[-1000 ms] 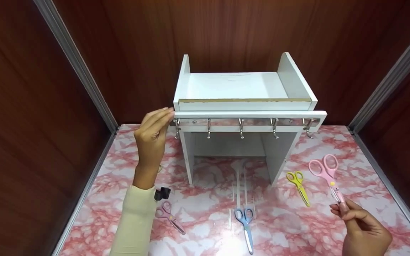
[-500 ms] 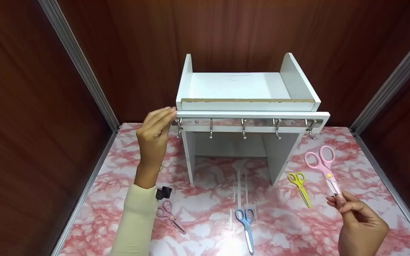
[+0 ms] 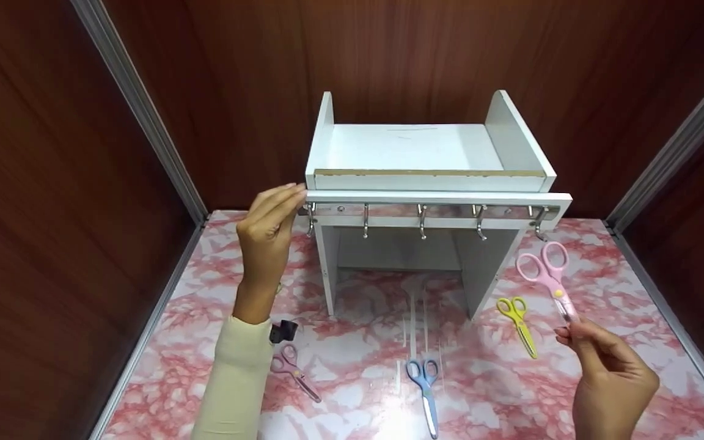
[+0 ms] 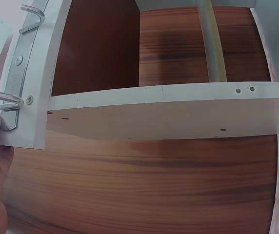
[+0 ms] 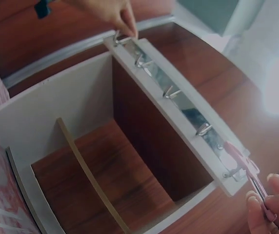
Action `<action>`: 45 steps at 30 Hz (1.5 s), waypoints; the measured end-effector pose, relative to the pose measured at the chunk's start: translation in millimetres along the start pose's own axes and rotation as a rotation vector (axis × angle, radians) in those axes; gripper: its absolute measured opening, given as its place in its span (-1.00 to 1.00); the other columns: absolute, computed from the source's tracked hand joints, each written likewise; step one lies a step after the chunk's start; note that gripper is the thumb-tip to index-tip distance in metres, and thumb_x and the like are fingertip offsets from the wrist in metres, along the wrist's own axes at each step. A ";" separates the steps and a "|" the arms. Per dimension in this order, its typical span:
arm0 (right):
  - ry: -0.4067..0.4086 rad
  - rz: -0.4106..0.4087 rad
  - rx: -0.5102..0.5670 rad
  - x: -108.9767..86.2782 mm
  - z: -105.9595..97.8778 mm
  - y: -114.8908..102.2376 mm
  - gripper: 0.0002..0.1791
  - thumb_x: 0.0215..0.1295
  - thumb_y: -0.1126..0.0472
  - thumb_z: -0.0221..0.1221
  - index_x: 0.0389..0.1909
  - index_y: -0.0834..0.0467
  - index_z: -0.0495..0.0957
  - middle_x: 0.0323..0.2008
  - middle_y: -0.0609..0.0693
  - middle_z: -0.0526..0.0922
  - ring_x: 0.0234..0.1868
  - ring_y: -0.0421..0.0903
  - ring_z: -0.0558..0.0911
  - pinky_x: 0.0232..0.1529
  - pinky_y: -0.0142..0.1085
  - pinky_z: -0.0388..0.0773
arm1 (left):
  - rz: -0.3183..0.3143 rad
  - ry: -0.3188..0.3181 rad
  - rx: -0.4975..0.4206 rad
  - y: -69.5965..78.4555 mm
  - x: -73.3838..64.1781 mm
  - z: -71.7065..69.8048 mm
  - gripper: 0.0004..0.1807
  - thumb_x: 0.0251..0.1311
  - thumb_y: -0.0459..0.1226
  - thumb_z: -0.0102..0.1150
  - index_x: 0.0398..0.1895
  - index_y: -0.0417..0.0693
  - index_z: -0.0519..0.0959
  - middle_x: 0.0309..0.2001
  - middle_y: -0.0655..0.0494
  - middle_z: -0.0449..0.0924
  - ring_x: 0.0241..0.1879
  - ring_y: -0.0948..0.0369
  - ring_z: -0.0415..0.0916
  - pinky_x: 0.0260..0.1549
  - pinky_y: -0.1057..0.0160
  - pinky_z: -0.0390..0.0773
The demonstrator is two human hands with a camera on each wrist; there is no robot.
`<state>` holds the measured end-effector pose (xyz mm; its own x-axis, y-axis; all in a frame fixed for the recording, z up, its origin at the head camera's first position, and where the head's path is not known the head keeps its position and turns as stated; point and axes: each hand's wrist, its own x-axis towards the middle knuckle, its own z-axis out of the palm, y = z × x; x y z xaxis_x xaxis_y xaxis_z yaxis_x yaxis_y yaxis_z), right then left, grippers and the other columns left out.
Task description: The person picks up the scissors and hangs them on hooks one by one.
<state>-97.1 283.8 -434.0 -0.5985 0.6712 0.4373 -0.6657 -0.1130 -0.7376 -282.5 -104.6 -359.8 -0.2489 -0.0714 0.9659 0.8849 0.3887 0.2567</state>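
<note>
From where I stand, everything turns on the gap at the right end of the white shelf (image 3: 428, 183), where the pink scissors (image 3: 549, 280) hang in the air in front of it, off the surface (image 3: 193, 342). The right hand (image 3: 612, 370) has them, pinching the blades between thumb and fingers, so the rings are free and lead away from the hand. Seen from those fingers, the rings lie forward and a little left, toward the shelf, with the long axis of the scissors slanting up to the last hook (image 3: 540, 223) on the hook board (image 3: 443, 197) across the shelf's front. The near ring sits just below that hook's tip in the head view; from the right wrist the two overlap, and I cannot tell whether they touch. The right hand is plainly the nearer one to that hook. The left hand (image 3: 266, 226) is at the opposite end of the shelf, its fingers close together and gripping the left end of the hook board, as if steadying it. Lying around the shelf's feet are the yellow scissors (image 3: 518, 327), just beside its right leg and nearer the right hand, the blue scissors (image 3: 426, 394), in front of its opening, and a second pink pair (image 3: 294, 371), in front of its left leg, beside the person's sleeve (image 3: 227, 379).
</note>
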 end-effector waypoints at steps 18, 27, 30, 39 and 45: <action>0.029 0.050 -0.082 2.5 6.5 1.5 -0.66 0.06 0.53 0.26 -0.16 0.66 0.48 -0.45 0.39 0.64 -0.51 0.06 0.68 -0.22 -0.26 0.64 | -0.003 -0.010 0.016 0.3 -0.3 0.1 -0.79 0.05 -0.49 0.27 -0.21 -0.17 0.71 -0.16 0.04 0.69 -0.10 0.15 0.57 -0.07 0.22 0.58; 0.023 0.041 -0.042 6.8 9.3 7.0 -0.67 0.05 0.55 0.26 -0.17 0.69 0.47 -0.48 0.41 0.63 -0.53 0.07 0.68 -0.25 -0.26 0.65 | 0.005 -0.023 0.015 -1.8 -1.6 -1.0 -0.78 0.06 -0.47 0.27 -0.19 -0.18 0.71 -0.15 0.04 0.69 -0.08 0.16 0.56 -0.08 0.22 0.59; 0.030 0.058 -0.056 7.0 9.4 7.8 -0.66 0.05 0.54 0.27 -0.16 0.67 0.48 -0.47 0.40 0.63 -0.52 0.06 0.68 -0.25 -0.26 0.65 | 0.001 -0.014 0.013 -1.3 -1.0 -1.4 -0.79 0.06 -0.47 0.27 -0.20 -0.18 0.71 -0.15 0.04 0.69 -0.08 0.16 0.57 -0.08 0.22 0.59; 0.045 0.117 -0.113 8.0 9.4 13.6 -0.64 0.07 0.46 0.29 -0.15 0.62 0.51 -0.42 0.37 0.65 -0.46 0.05 0.69 -0.27 -0.24 0.64 | 0.004 -0.011 -0.004 -0.5 0.7 -0.6 -0.79 0.05 -0.50 0.26 -0.22 -0.18 0.71 -0.17 0.01 0.69 -0.09 0.13 0.57 -0.07 0.21 0.58; 0.053 0.133 -0.108 9.2 10.2 19.1 -0.64 0.07 0.46 0.29 -0.15 0.62 0.51 -0.38 0.34 0.66 -0.44 0.04 0.69 -0.28 -0.23 0.64 | 0.006 -0.010 -0.015 -0.8 0.1 -0.9 -0.78 0.05 -0.51 0.26 -0.22 -0.19 0.71 -0.17 0.00 0.69 -0.10 0.09 0.58 -0.07 0.19 0.58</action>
<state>-119.8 280.3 -438.7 -0.6518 0.6939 0.3061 -0.5286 -0.1262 -0.8395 -282.8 -105.8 -359.9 -0.2476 -0.0598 0.9670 0.8923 0.3748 0.2517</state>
